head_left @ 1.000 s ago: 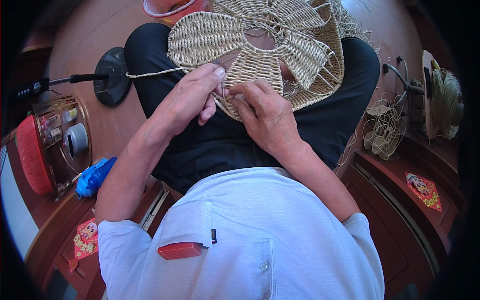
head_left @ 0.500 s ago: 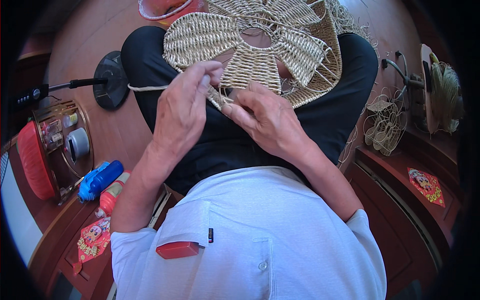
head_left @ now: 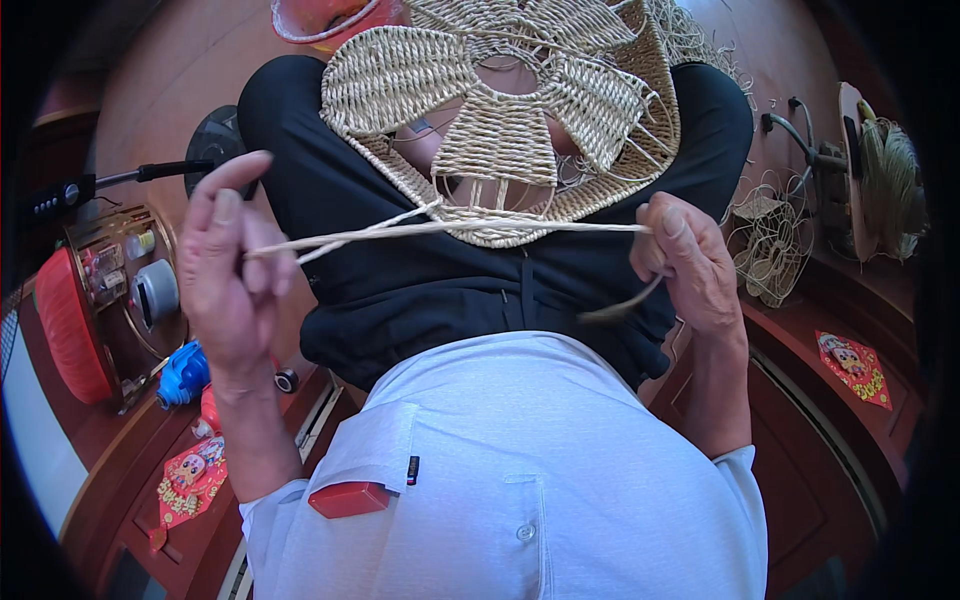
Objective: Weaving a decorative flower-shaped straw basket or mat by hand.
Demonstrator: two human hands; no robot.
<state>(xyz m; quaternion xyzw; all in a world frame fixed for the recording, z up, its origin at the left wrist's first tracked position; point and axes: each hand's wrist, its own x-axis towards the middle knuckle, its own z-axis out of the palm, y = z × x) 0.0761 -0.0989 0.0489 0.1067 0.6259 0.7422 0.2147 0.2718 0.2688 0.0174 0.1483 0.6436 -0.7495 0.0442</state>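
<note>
A flat woven straw piece [head_left: 500,110] with petal-shaped panels and open gaps lies across my lap on dark trousers. My left hand [head_left: 228,275] is raised at the left and pinches one end of a pale straw strand [head_left: 450,228]. The strand runs taut across the lower edge of the weaving to my right hand [head_left: 690,265], which grips its other end and a short loose tail hanging below. Both hands are apart from the weaving.
A small wire frame [head_left: 765,245] stands at my right beside a bundle of straw [head_left: 885,180]. At my left sit a round tray with small jars [head_left: 135,290], a red object [head_left: 70,325], a blue toy [head_left: 182,372] and a black stand [head_left: 205,150]. Red paper decorations lie on the wood.
Both hands have left the lower edge of the weaving and spread apart, left hand to the left and right hand to the right, drawing the straw strand taut between them.
</note>
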